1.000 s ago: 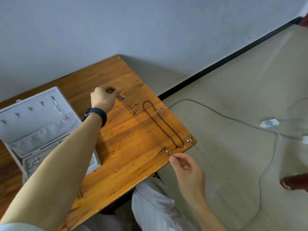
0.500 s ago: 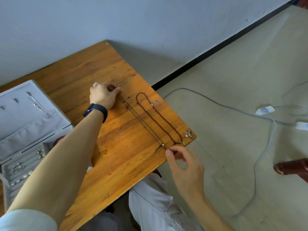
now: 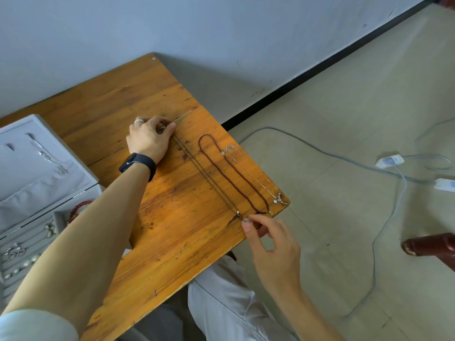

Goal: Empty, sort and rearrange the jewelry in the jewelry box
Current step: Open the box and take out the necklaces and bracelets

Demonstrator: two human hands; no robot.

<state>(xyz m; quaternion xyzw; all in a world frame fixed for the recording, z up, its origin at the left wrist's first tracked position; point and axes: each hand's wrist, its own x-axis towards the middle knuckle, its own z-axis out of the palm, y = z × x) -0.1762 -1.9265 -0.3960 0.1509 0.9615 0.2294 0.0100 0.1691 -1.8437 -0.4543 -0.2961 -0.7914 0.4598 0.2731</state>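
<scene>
Orange-brown wooden tabletop [image 3: 172, 230] now bears the thin dark chain necklace [image 3: 206, 175], lowered flat since a second ago beside the braided red cord necklace [image 3: 231, 168]. The left hand [image 3: 149, 139] pinches its far end and the right hand [image 3: 273, 247] its pendant end, so it likely joins the sorted row outside the open grey jewelry box [image 3: 37, 193].

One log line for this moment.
left hand: pinches thin necklace top | right hand: pinches its pendant end | necklace: straight on table | box: open

A pale blue-grey wall [image 3: 221, 33] rises beyond the left fingers [image 3: 170, 127] and meets the beige floor [image 3: 344, 107] at a black skirting [image 3: 307, 75]. The wooden desk [image 3: 123, 99] stands against the wall. Right of the right fingers [image 3: 247, 227], grey cables [image 3: 320, 150] and a dark red furniture leg [image 3: 428, 246] rest on the floor.
</scene>
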